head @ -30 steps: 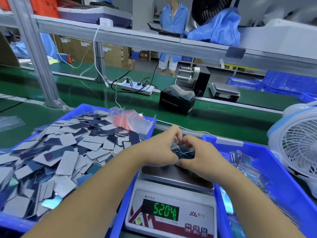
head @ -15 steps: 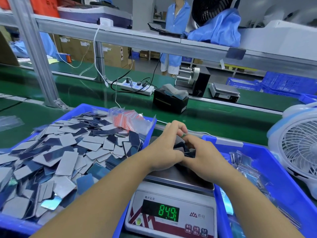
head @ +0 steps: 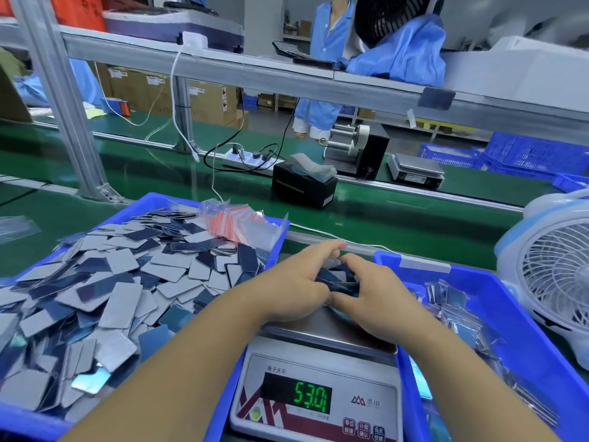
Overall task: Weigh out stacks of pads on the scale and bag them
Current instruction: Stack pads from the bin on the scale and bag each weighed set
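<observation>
Stack: a small stack of pads (head: 338, 280) was held just above the scale (head: 322, 330) pan, gathered between both hands.
Left hand (head: 293, 282): fingers were curled round the stack's left side.
Right hand (head: 374, 293): fingers and thumb were curled round its right side.
Readout: the display (head: 314, 397) was seen at about 53, where half a second earlier a figure near 85 had been shown and, before that, about 52.
Meaning: the weight was judged unsettled, because the pan was being pressed by the hands; bagging was not yet begun.
Loose pads: the left bin (head: 242, 314) was heaped with them.
Bags: a bundle of clear bags (head: 242, 224) was lying at that bin's far corner.
</observation>
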A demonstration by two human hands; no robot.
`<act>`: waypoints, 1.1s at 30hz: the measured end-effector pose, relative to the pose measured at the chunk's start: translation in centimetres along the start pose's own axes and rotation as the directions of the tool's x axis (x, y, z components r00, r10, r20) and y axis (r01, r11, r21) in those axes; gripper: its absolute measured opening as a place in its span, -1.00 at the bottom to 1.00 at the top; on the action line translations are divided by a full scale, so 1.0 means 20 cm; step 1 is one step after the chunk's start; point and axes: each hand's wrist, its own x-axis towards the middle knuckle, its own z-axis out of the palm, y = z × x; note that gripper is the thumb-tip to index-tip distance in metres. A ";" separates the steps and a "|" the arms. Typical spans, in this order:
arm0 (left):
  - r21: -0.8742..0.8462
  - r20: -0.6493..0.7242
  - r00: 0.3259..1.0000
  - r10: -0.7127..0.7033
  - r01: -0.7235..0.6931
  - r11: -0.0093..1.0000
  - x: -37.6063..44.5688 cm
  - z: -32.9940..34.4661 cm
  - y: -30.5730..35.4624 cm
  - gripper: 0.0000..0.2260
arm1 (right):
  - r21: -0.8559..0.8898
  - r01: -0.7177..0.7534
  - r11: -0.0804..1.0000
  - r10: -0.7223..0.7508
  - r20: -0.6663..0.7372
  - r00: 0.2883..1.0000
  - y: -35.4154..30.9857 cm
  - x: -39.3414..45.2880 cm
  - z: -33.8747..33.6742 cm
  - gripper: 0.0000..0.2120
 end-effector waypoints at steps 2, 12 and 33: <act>0.021 -0.025 1.000 0.018 -0.017 1.000 0.01 0.02 0.00 -0.28 | -0.001 -0.014 1.000 0.014 -0.018 1.000 0.01 0.00 0.00 -0.70; 0.038 -0.336 0.939 0.071 -0.062 0.997 0.02 -0.10 -0.08 -0.87 | 0.050 -0.074 0.996 0.074 -0.004 0.997 0.02 -0.01 -0.04 -0.83; 0.025 -0.235 0.965 0.115 -0.112 0.993 0.01 -0.06 -0.04 -0.90 | 0.033 -0.101 0.994 0.102 -0.019 0.995 0.01 -0.01 -0.03 -0.73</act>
